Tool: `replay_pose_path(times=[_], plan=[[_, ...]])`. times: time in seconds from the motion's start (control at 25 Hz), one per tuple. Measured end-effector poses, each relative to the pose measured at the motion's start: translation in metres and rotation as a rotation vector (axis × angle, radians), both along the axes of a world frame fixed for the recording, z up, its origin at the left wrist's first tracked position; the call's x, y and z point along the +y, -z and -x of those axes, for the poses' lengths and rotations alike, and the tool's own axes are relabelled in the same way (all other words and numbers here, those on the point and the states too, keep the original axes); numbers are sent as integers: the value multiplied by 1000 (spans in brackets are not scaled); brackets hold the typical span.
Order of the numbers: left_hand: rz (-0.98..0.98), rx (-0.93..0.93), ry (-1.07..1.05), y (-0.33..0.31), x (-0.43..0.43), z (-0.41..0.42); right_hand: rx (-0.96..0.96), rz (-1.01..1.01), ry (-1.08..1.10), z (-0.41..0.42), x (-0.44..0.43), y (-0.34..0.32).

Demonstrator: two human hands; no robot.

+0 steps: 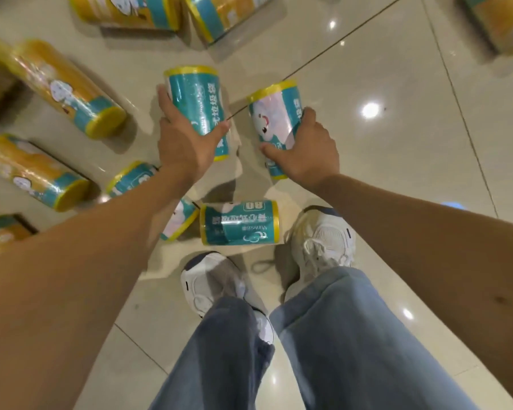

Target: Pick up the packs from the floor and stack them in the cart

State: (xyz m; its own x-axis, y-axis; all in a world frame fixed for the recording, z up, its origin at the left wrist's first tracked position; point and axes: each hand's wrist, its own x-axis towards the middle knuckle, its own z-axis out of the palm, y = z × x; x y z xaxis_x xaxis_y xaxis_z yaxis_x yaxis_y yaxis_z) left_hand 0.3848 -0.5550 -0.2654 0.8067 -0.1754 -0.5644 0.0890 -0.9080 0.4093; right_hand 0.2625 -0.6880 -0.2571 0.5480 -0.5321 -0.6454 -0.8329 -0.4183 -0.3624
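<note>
Teal-wrapped, pointing away lengthwise: left hand [184, 143] grips left pack [194, 97], right hand [308, 152] right pack [274, 113].

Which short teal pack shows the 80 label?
The pack lying on its side beside the right shoe, untouched; the left hand and right hand grip two others farther out.

Teal-and-yellow packs [194, 105] with a white cartoon print on glossy cream tiles [397, 84]; white sneakers [323, 235], blue jeans [353, 335].

The left pack [194, 105] lies beside the right pack [274, 116] on the floor [397, 161], beyond a third pack [239, 223].
</note>
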Motion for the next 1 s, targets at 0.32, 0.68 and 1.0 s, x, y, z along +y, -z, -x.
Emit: replay_pose_path(times=[0.32, 0.68, 1.0], plan=[[-4, 128, 9, -71, 13, 9, 93, 52, -56, -14, -21, -77], [285, -16, -95, -345, 6, -73, -90, 140, 164, -91, -41, -347], [513, -389, -136, -669, 4, -170, -576, 255, 171, -186, -50, -657]])
